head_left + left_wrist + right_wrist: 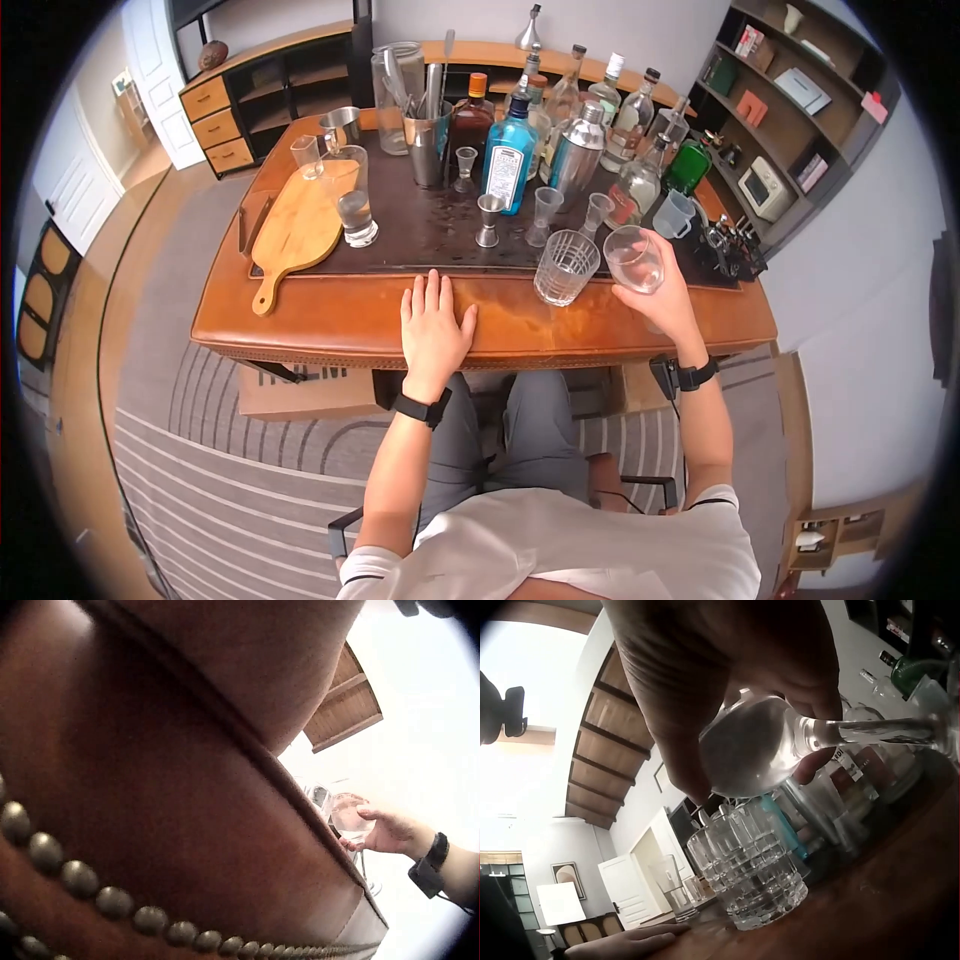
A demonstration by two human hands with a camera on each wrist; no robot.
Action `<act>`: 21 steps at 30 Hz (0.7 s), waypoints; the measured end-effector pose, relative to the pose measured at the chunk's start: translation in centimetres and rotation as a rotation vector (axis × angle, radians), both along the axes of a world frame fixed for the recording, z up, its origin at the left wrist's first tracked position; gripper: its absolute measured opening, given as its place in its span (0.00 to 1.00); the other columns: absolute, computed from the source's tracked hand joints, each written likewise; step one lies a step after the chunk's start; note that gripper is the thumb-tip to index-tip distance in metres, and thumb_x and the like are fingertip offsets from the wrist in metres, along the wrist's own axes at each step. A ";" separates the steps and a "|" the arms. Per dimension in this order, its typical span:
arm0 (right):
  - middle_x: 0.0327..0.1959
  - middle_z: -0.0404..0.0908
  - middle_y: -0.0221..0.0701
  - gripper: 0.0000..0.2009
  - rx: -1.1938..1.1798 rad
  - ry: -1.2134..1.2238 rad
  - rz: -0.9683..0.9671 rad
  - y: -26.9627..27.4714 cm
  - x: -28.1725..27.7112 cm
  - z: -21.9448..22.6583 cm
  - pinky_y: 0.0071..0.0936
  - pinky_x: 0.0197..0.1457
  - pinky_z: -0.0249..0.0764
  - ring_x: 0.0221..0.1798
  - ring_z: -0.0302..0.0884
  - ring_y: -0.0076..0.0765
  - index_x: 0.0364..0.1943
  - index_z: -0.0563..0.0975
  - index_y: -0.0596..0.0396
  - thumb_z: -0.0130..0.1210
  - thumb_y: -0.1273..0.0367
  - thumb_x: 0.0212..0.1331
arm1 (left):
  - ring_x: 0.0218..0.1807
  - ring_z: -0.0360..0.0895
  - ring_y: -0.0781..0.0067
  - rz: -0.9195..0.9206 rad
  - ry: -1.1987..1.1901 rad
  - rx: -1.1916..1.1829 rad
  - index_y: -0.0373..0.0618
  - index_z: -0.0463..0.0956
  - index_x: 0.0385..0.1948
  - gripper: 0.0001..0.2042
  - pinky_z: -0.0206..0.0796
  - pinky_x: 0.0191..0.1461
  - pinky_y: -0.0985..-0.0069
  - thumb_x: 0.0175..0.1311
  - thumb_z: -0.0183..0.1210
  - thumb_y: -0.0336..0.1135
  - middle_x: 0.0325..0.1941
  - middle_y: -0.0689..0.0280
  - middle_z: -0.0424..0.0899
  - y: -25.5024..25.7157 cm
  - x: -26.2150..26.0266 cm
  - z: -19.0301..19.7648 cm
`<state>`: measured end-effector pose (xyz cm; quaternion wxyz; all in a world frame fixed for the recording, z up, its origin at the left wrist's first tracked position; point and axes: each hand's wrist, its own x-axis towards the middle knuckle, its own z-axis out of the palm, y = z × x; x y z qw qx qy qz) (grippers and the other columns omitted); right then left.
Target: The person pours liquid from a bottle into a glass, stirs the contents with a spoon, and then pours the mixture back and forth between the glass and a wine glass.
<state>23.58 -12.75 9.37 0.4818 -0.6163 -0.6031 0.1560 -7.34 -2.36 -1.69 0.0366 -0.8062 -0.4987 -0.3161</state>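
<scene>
My right hand (668, 300) grips a clear stemmed glass (633, 258) by its bowl, over the table's right front part. In the right wrist view the glass lies tilted, its stem (885, 732) pointing to the right. Just left of it a cut-glass tumbler (566, 268) stands on the leather edge, close below the held glass in the right wrist view (750, 862). My left hand (436, 325) rests palm down on the table's front edge, fingers straight, holding nothing. A metal jigger (488, 220) and a small clear measuring glass (544, 217) stand beyond the tumbler.
A blue bottle (509, 160), a metal shaker (578, 150) and several other bottles crowd the back. At left lie a wooden board (300, 222) and a water glass (357, 215). A plastic cup (675, 214) stands at right. The leather-topped table (300, 330) has a studded front edge.
</scene>
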 end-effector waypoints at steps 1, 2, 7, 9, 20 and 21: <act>0.57 0.73 0.34 0.43 -0.004 -0.006 0.008 0.2 0.0 0.2 0.27 0.50 0.74 0.47 0.73 0.27 0.68 0.61 0.53 0.72 0.71 0.44 | 0.71 0.62 0.53 -0.006 -0.002 -0.012 0.36 0.70 0.61 0.29 0.48 0.75 0.58 0.65 0.55 0.50 0.68 0.53 0.70 -0.1 0.0 0.1; 0.57 0.73 0.34 0.43 -0.014 -0.053 -0.002 0.4 0.0 0.4 0.28 0.50 0.74 0.47 0.73 0.28 0.68 0.61 0.52 0.72 0.71 0.43 | 0.72 0.61 0.53 -0.013 -0.004 -0.023 0.36 0.70 0.61 0.29 0.47 0.76 0.58 0.65 0.53 0.50 0.68 0.52 0.69 -0.1 0.0 0.1; 0.59 0.73 0.35 0.43 -0.044 -0.202 -0.012 1.4 0.5 1.3 0.30 0.50 0.74 0.47 0.73 0.32 0.67 0.64 0.52 0.73 0.70 0.41 | 0.72 0.61 0.53 -0.006 -0.011 -0.032 0.36 0.69 0.61 0.30 0.46 0.76 0.58 0.65 0.54 0.51 0.68 0.52 0.69 0.0 -0.1 -0.1; 0.59 0.72 0.35 0.43 0.046 -0.346 0.017 1.7 0.6 1.9 0.28 0.50 0.73 0.47 0.73 0.33 0.66 0.65 0.50 0.72 0.70 0.40 | 0.72 0.61 0.53 -0.009 -0.018 -0.034 0.36 0.70 0.61 0.30 0.46 0.76 0.58 0.65 0.54 0.51 0.68 0.52 0.69 0.0 -0.1 0.0; 0.57 0.72 0.37 0.41 -0.077 -0.482 0.048 2.2 0.3 4.0 0.27 0.49 0.71 0.50 0.73 0.35 0.65 0.66 0.49 0.72 0.70 0.40 | 0.71 0.62 0.53 -0.009 -0.029 -0.014 0.35 0.71 0.60 0.29 0.47 0.76 0.58 0.64 0.55 0.50 0.67 0.53 0.70 0.0 -0.1 0.1; 0.57 0.72 0.37 0.41 -0.090 -0.485 0.053 2.1 0.2 4.1 0.28 0.49 0.71 0.49 0.73 0.35 0.65 0.66 0.48 0.72 0.70 0.40 | 0.71 0.62 0.53 -0.009 -0.031 -0.017 0.35 0.71 0.60 0.29 0.47 0.76 0.58 0.64 0.55 0.50 0.67 0.53 0.70 -0.1 -0.1 0.1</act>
